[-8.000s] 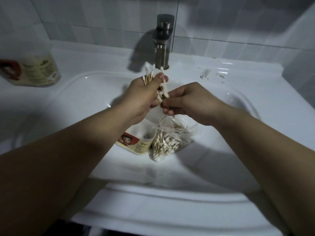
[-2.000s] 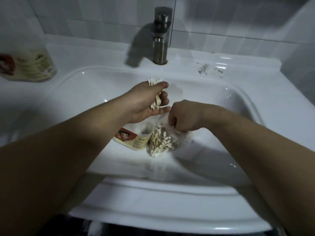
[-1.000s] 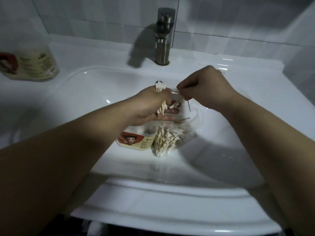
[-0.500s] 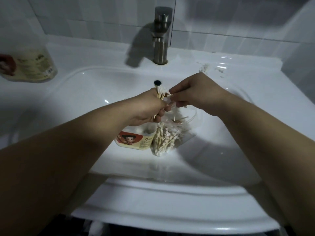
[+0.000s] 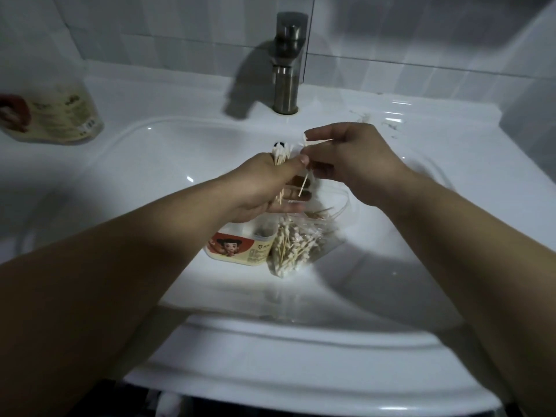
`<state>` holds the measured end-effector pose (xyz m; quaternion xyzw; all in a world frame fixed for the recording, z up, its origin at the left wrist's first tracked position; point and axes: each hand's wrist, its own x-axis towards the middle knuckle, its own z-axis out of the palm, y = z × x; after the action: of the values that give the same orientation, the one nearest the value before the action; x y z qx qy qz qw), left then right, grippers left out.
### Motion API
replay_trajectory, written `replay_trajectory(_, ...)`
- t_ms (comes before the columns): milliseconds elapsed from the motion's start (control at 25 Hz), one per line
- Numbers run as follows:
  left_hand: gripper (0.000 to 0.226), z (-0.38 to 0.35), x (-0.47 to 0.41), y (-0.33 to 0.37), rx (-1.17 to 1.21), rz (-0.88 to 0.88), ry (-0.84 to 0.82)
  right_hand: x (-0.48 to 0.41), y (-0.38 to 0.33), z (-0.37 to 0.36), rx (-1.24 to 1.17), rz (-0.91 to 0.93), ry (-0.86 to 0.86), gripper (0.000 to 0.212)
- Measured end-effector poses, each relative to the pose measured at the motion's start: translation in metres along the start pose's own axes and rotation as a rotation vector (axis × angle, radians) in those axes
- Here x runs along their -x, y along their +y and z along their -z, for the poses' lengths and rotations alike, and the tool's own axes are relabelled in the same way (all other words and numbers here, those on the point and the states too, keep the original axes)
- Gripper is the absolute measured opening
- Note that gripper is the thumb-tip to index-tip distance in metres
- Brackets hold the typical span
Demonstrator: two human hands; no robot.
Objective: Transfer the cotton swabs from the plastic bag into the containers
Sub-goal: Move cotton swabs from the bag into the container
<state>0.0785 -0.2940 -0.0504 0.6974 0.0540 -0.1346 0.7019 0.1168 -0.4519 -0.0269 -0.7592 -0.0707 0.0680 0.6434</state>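
Thin wooden-stemmed, white-tipped cotton swabs (image 5: 293, 248) fill the clear plastic bag (image 5: 329, 236) in the white sink (image 5: 150, 164), just beside a labelled plastic container (image 5: 240, 251). The left hand (image 5: 264, 185) grips a bundle of swabs; the right hand (image 5: 358, 164) pinches one.

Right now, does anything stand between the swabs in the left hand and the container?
Nothing visible does. The left hand holds the swabs just above the container; the bag lies beside it, not over its mouth.

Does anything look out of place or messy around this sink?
The container and the plastic bag of cotton swabs sit in the sink basin, an odd workplace. Greyish smears mark the ledge right of the faucet. One swab sticks askew from the left hand.
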Motion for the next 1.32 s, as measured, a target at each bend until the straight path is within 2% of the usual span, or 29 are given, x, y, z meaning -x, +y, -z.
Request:
replay_trajectory(120, 0.009, 0.0018, 0.0002, 0.0005, 0.042, -0.047, -0.055, -0.001, 0.0054, -0.005, -0.022, 0.012, -0.039, 0.025)
replay_trajectory(200, 0.014, 0.0023, 0.0005, 0.0005, 0.042, -0.056, -0.048, -0.0018, 0.007, -0.0063, 0.004, 0.021, -0.031, 0.026)
replay_trajectory(280, 0.006, 0.0022, 0.001, 0.0005, 0.01, -0.057, -0.055, -0.0021, 0.0064, -0.0063, 0.003, 0.019, -0.04, 0.022)
replay_trajectory(440, 0.017, 0.0005, -0.001, 0.0008, -0.03, -0.063, -0.033, -0.0028, 0.0061, -0.0023, 0.022, 0.013, -0.038, 0.018)
replay_trajectory(560, 0.023, 0.0019, -0.0033, 0.0016, -0.036, -0.039, 0.028, -0.004, 0.0049, 0.0019, 0.13, 0.015, 0.04, 0.031)
replay_trajectory(640, 0.018, 0.0026, -0.0039, 0.0015, -0.034, -0.02, 0.065, -0.0035, 0.0012, 0.0023, 0.149, 0.012, 0.047, 0.035)
replay_trajectory(880, 0.024, 0.0011, -0.0026, 0.0023, 0.03, -0.03, 0.054, -0.0019, 0.0025, -0.0027, 0.085, -0.002, -0.001, 0.01)
replay_trajectory(1040, 0.031, 0.0013, 0.0001, 0.0015, 0.004, -0.011, 0.016, -0.0021, 0.0055, -0.0049, 0.019, -0.037, -0.021, 0.008)
replay_trajectory(1160, 0.029, 0.0002, 0.0017, 0.0032, 0.055, 0.001, -0.007, -0.0023, 0.0079, -0.0052, 0.095, 0.014, -0.018, 0.008)
replay_trajectory(1240, 0.02, 0.0001, 0.0005, 0.0036, 0.063, 0.012, -0.005, -0.0001, 0.0086, -0.0059, 0.186, 0.075, -0.014, 0.006)
replay_trajectory(1320, 0.014, 0.0011, -0.0011, 0.0041, 0.064, 0.019, -0.013, 0.0006, 0.0074, -0.0069, 0.238, 0.132, 0.0, 0.017)
